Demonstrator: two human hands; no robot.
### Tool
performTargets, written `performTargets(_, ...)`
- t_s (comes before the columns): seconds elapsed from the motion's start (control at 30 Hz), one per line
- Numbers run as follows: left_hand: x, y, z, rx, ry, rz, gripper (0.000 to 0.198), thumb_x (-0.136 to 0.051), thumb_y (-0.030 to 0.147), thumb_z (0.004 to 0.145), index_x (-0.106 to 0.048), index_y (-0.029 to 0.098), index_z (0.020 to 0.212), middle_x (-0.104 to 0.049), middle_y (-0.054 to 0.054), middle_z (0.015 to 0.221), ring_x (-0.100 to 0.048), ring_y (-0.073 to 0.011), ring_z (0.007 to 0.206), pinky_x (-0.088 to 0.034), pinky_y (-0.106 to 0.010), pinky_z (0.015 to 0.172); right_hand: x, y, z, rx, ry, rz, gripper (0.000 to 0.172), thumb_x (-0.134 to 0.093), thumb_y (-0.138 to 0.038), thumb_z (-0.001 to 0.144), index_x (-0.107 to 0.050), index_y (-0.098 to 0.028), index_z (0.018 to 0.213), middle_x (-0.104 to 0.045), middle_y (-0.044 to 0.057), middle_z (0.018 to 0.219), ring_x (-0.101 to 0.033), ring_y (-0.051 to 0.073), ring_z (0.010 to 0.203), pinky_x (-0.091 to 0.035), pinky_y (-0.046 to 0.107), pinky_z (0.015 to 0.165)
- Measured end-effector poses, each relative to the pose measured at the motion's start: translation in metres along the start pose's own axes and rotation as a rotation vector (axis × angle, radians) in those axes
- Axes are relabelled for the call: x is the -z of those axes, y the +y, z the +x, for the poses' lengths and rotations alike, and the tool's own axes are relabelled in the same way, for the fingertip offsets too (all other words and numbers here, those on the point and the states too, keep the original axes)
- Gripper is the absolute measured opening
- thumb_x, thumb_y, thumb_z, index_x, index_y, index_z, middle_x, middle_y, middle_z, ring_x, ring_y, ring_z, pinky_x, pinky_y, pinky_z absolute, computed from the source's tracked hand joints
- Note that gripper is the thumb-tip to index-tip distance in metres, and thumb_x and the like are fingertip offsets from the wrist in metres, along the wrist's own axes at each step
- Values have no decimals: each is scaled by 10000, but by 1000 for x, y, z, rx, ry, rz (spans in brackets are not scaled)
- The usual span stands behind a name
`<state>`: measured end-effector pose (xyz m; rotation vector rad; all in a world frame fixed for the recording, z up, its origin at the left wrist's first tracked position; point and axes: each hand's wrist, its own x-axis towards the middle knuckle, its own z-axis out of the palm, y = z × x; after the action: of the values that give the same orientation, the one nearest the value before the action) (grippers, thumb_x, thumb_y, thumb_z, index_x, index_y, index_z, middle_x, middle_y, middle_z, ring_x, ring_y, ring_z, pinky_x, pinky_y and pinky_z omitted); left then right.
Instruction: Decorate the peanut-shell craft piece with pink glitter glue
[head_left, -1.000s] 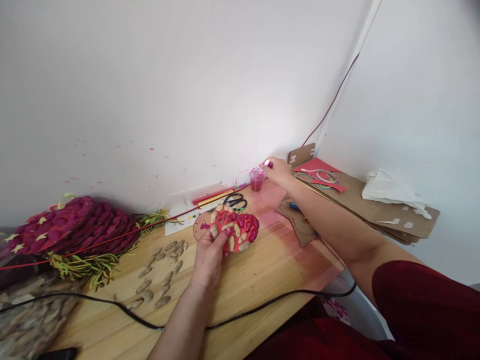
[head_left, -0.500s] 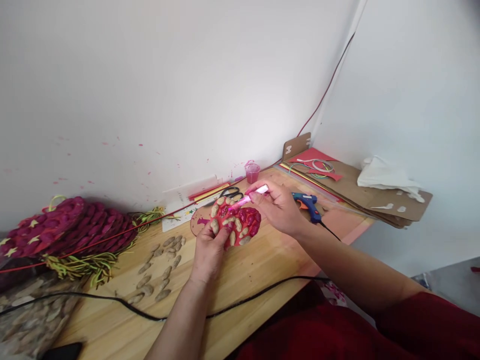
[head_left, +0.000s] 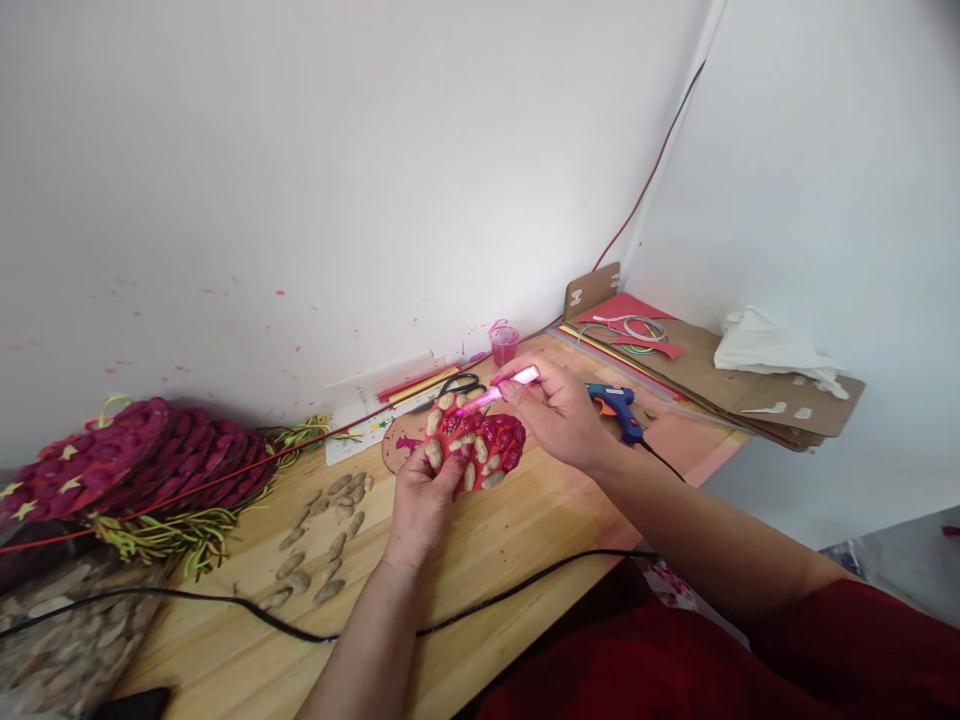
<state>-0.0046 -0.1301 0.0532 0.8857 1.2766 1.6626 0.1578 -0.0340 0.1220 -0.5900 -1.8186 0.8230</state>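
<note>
My left hand (head_left: 426, 497) grips a red disc covered with peanuts (head_left: 472, 477) by its near edge, thumb on top. Some of its peanuts are painted shiny magenta; others keep their bare tan shell. Between the fingers of my right hand (head_left: 556, 413) is a white-handled paintbrush (head_left: 517, 380), its pink-stained end touching the peanuts at the disc's far left part. Just behind the disc, a brown round board (head_left: 397, 447) with a magenta smear lies on the table. A clear cup of pink paint (head_left: 504, 345) stands beyond my right hand.
Loose peanuts (head_left: 337, 545) lie left of my hand, near a stack of painted discs (head_left: 142, 450) with yellow-green tassels. A blue glue gun (head_left: 619, 405), black scissors (head_left: 461, 384) and cardboard sheets (head_left: 697, 385) lie further back. A black cable (head_left: 517, 597) crosses the table front.
The brush tip has shifted slightly left on the disc, to peanuts near its far left edge. Both hands keep their hold; the view has moved a little.
</note>
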Motion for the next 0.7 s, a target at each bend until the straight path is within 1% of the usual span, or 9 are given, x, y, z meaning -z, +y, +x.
performTargets(0.07,1,-1,0,-7,-7,12,299,-873,443,738,-742,192,837,-791,-81,870,-549,-120,549,-363,-220,497,-1,-1,-2,23,-13,-10,118,-603,-311,981,-673,-218,1001,-727,30,981,-665,181,918,-517,326,841)
performTargets(0.17,2,-3,2,-3,8,23,299,-871,446,736,-723,194,796,-785,-72,839,-532,-118,527,-353,-223,483,-2,-3,-4,83,2,-60,94,-603,-282,984,-671,-218,994,-733,30,978,-669,183,933,-516,342,880)
performTargets(0.27,2,-4,2,-3,19,42,303,-875,448,733,-723,190,783,-767,-63,784,-528,-120,522,-358,-224,480,-2,-5,-6,132,6,-101,83,-607,-277,982,-671,-223,979,-733,34,965,-671,187,925,-518,353,881)
performTargets(0.33,2,-3,2,-8,23,43,303,-879,445,731,-722,189,773,-757,-50,758,-529,-115,524,-375,-220,489,-2,-6,-6,140,-11,-99,84,-609,-284,982,-669,-225,976,-732,36,950,-673,195,931,-519,364,890)
performTargets(0.47,-1,-1,1,33,27,-28,329,-904,442,694,-745,187,828,-788,-64,823,-604,-132,579,-450,-225,538,-4,-4,-7,136,4,-101,79,-604,-273,981,-667,-225,980,-730,34,945,-672,193,920,-521,364,881)
performTargets(0.6,-3,0,1,92,24,-131,396,-935,419,647,-765,177,910,-808,-96,895,-700,-177,681,-545,-276,656,-5,-2,-10,145,1,-92,75,-608,-270,976,-665,-222,965,-733,37,933,-673,195,914,-526,364,871)
performTargets(0.7,-3,-1,2,104,33,-171,414,-947,401,632,-770,177,932,-813,-107,925,-729,-199,713,-566,-290,673,-5,-2,-10,158,8,-100,71,-611,-267,976,-666,-222,968,-736,37,931,-676,198,926,-525,373,893)
